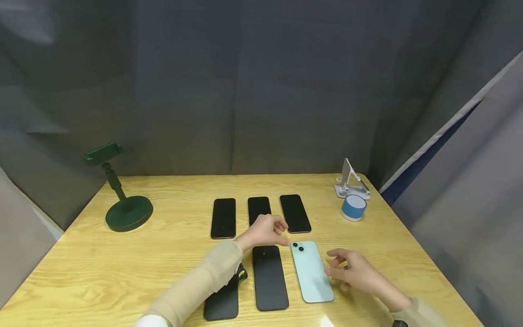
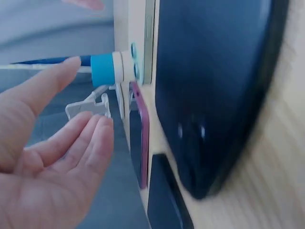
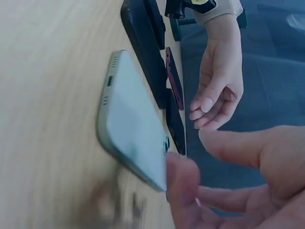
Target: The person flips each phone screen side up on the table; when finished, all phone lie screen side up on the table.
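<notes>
Mint phone point(image 1: 313, 274), camera end farthest, long axis seemingly near-to-far

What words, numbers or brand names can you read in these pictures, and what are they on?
None that I can read.
Pale green phone: no readable name or logo on its back.
Dark phones: no readable words or numbers.
Blue-and-white cylinder: no readable lettering.
Black wrist device: a yellowish mark, too small and blurred to tell whether it is writing.
</notes>
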